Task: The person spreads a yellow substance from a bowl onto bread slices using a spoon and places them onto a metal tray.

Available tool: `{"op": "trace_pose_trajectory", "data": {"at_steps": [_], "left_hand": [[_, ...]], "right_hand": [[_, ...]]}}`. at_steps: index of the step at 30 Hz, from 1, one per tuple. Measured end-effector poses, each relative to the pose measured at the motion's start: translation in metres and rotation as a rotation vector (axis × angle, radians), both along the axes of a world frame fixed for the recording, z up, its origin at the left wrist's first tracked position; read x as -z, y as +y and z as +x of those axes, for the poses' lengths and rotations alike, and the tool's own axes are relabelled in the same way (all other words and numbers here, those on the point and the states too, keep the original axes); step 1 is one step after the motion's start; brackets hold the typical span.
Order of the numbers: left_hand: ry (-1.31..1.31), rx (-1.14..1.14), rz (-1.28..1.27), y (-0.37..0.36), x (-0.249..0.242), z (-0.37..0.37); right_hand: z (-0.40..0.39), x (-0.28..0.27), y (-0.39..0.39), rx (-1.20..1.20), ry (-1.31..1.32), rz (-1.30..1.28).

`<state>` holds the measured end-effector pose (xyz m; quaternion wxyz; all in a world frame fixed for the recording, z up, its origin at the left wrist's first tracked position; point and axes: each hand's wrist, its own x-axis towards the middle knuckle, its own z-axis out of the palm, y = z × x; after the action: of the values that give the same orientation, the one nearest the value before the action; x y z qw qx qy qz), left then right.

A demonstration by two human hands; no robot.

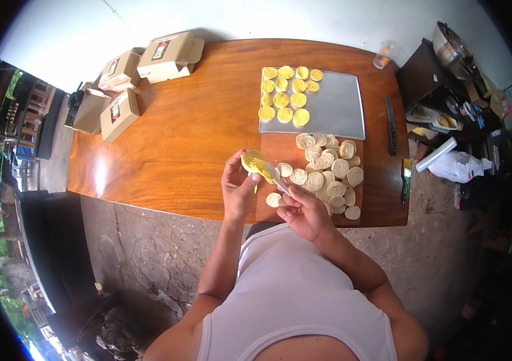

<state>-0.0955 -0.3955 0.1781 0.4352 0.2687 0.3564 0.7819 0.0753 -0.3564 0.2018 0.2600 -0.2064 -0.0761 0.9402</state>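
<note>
My left hand (pixel 239 185) is closed around the edge of a round bread slice (pixel 252 159) with yellow spread on it, held above the table's front edge. My right hand (pixel 306 209) grips a pale, slim spreading knife (pixel 280 183), its tip in the yellow spread at the slice's right side. Plain round bread slices (pixel 335 188) lie heaped on a reddish-brown board (pixel 286 144) beside and beyond my right hand. Past the board, a grey metal tray (pixel 334 103) carries rows of yellow-topped slices (pixel 281 100) on its left part.
Right of the tray lies a long dark knife (pixel 391 125), with a brush (pixel 406 179) nearer me. A clear plastic cup (pixel 382 55) stands at the back right corner. Several cardboard boxes (pixel 166 57) sit at the far left of the wooden table (pixel 208 120).
</note>
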Motion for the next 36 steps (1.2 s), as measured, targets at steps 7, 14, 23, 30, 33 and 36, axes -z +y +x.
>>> {"op": "trace_pose_trajectory", "data": {"at_steps": [7,14,23,30,33,36], "left_hand": [[-0.328,0.106,0.002,-0.015,0.000,0.000],[-0.338,0.181,-0.012,-0.020,0.002,-0.005],[-0.289,0.196,-0.039,-0.016,-0.006,-0.007],[-0.291,0.198,-0.030,-0.018,-0.006,-0.009],[-0.297,0.240,-0.046,-0.018,-0.007,-0.008],[-0.305,0.248,-0.058,-0.017,-0.007,-0.007]], "right_hand": [[0.016,0.006,0.023,0.335,-0.210,0.517],[0.034,-0.014,0.027,0.265,-0.670,1.352],[0.032,-0.021,0.027,0.228,-0.697,1.650],[0.036,-0.014,0.025,0.190,-0.662,1.204],[0.031,-0.008,0.031,0.229,-0.674,1.346],[0.030,-0.004,0.028,0.183,-0.650,1.355]]}}
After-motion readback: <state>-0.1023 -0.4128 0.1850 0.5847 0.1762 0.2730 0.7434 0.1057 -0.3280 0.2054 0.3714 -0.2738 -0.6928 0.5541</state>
